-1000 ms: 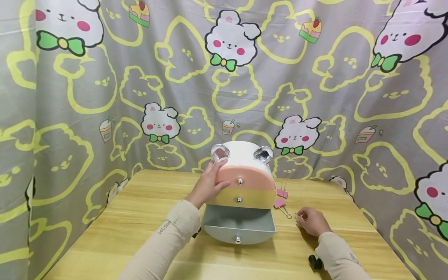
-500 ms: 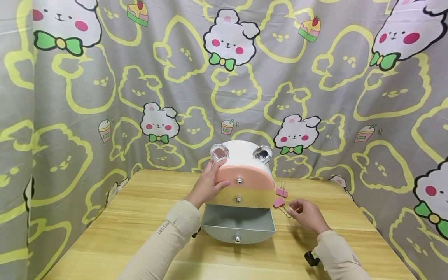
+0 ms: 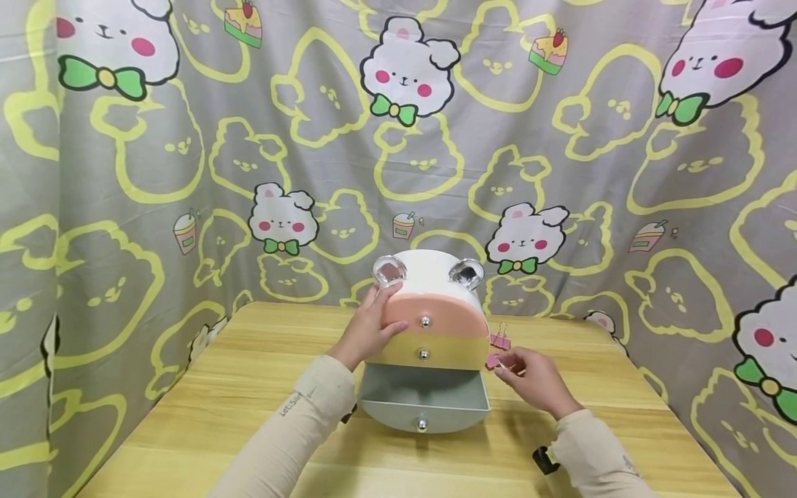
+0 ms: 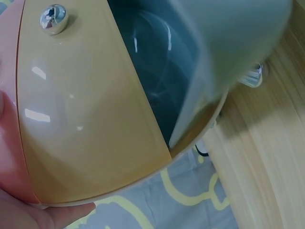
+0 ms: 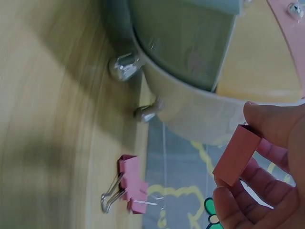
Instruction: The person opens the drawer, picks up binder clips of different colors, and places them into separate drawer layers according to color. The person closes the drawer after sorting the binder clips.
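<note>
A small chest of drawers (image 3: pixel 436 277) with a white shell and silver ears stands mid-table. Its peach and yellow drawers are closed; the bottom grey-green drawer (image 3: pixel 423 408) is pulled out, with nothing plainly visible inside. My left hand (image 3: pixel 367 325) rests on the chest's upper left side, fingers beside the ear and thumb across the front. Right of the chest, my right hand (image 3: pixel 535 380) pinches a pink binder clip (image 5: pixel 237 155) between thumb and fingers, above the table. Two other pink binder clips, one behind (image 3: pixel 500 340) and one nearer (image 5: pixel 138 200), lie close together beside the chest.
The wooden table (image 3: pixel 249 429) carries the chest and the loose clips. A patterned curtain (image 3: pixel 349 159) hangs close behind and along both sides. Silver feet (image 5: pixel 125 67) lift the chest off the tabletop. Black wrist-camera parts (image 3: pixel 545 459) hang beneath the right sleeve.
My right hand has moved left and slightly away from me, carrying the clip towards the chest, and now covers part of the nearer loose clip. The left hand has stayed put.
</note>
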`<state>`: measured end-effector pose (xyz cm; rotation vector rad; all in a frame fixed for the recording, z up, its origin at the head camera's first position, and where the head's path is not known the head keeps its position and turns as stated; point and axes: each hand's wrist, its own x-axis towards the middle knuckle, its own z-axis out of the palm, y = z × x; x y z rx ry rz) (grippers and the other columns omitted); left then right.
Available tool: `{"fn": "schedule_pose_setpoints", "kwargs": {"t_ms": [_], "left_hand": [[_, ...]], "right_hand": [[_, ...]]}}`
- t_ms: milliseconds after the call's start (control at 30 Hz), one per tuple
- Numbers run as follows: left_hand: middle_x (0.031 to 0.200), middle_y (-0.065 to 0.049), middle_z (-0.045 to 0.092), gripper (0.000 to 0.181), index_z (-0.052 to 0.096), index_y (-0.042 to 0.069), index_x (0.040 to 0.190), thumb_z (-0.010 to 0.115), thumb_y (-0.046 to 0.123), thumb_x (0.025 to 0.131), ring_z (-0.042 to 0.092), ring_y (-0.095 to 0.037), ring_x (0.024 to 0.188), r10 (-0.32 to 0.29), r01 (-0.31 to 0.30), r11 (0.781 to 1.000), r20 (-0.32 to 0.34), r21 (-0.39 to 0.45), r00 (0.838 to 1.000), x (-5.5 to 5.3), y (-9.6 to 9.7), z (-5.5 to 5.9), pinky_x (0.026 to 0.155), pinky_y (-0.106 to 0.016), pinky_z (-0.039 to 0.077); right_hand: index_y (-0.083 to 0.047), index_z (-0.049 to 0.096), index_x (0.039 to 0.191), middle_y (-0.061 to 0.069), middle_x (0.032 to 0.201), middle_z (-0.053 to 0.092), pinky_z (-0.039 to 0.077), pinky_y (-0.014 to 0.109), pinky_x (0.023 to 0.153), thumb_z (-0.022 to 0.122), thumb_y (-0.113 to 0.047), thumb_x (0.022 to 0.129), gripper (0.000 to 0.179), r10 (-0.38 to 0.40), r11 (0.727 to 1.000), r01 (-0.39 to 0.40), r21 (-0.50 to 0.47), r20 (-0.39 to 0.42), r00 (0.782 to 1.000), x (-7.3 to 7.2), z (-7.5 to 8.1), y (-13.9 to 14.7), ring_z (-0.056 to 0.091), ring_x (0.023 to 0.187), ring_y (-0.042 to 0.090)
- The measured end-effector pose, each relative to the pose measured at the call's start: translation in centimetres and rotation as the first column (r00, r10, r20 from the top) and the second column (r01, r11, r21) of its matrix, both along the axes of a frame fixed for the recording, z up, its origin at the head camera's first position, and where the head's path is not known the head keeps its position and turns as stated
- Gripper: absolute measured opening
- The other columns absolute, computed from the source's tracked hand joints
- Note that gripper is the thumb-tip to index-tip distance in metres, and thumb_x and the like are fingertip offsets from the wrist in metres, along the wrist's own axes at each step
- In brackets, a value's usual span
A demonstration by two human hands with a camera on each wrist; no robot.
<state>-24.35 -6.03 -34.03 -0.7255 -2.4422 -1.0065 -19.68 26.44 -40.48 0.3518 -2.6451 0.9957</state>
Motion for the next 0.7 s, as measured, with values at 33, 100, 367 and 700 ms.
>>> {"fn": "schedule_pose_setpoints", "kwargs": {"t_ms": [33,100,367,700], "left_hand": [[0.151,-0.027,0.026,0.071,0.039,0.019,0.145,0.077,0.019,0.085,0.05,-0.046,0.118,-0.001,0.001,1.0,-0.002,0.001,1.0,0.0,0.0,0.0,0.095,-0.058,0.041],[0.151,-0.027,0.026,0.071,0.039,0.019,0.145,0.077,0.019,0.084,0.049,-0.046,0.119,-0.001,0.001,1.0,-0.003,-0.001,1.0,0.0,0.0,0.0,0.096,-0.058,0.04],[0.151,-0.026,0.026,0.071,0.038,0.02,0.146,0.076,0.02,0.085,0.047,-0.046,0.122,0.011,-0.01,1.0,0.032,-0.01,0.999,0.1,0.0,0.1,0.098,-0.059,0.039],[0.151,-0.025,0.025,0.071,0.038,0.02,0.146,0.075,0.02,0.085,0.046,-0.046,0.123,0.01,-0.01,1.0,0.034,-0.005,0.999,0.1,0.1,0.0,0.098,-0.059,0.038]], "right_hand": [[-0.008,0.07,0.097,-0.001,0.085,0.067,0.05,0.03,0.063,0.075,-0.018,0.086,0.015,0.004,1.0,-0.004,-0.001,-0.006,1.0,0.1,0.1,-0.2,0.062,0.076,0.014],[-0.009,0.071,0.097,-0.003,0.083,0.066,0.05,0.029,0.062,0.074,-0.019,0.087,0.015,0.012,1.0,-0.012,-0.002,-0.016,1.0,0.2,0.4,-0.6,0.061,0.074,0.013],[-0.011,0.07,0.091,-0.005,0.078,0.063,0.047,0.026,0.059,0.076,-0.016,0.085,0.01,0.024,1.0,-0.024,-0.008,-0.033,0.999,0.9,0.8,-1.6,0.057,0.07,0.011],[-0.01,0.067,0.089,-0.005,0.079,0.061,0.049,0.025,0.061,0.078,-0.015,0.083,0.013,0.111,0.994,-0.111,-0.005,-0.058,0.992,1.4,0.7,-2.9,0.057,0.069,0.009]]}}
